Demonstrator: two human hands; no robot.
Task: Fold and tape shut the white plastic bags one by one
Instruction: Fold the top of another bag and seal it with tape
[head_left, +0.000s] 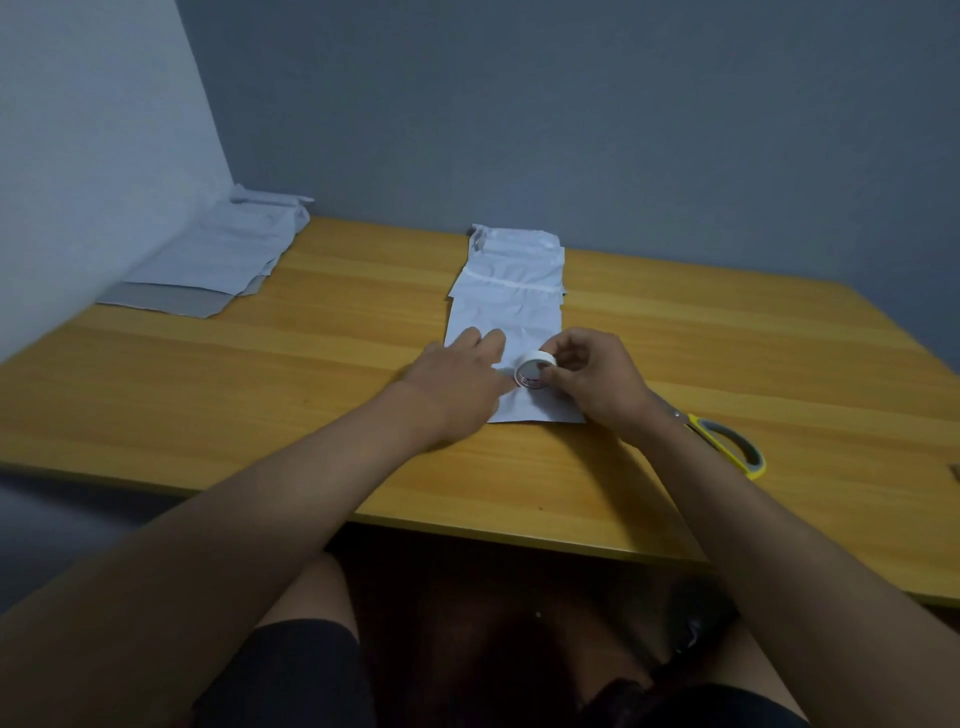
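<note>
Head view: knees and dark shorts nearest, under the tabletop edge. Both forearms reach forward over the wood. Left hand lies flat, fingers straight, pressing on the near-left part of a white plastic bag. Right hand is curled round a small roll of tape, gripping it just above the bag's near half, right beside the left hand. Can't tell if any tape strip is pulled out, too blurry. Scissors with yellow-grey handles lie on the tabletop just right of the right wrist, blades hidden behind it. The bag lies lengthwise away from the person, crumpled, with a fold line across its far half. Further back at far left, a stack of more bags lies against the wall corner, well apart from the one being handled.
</note>
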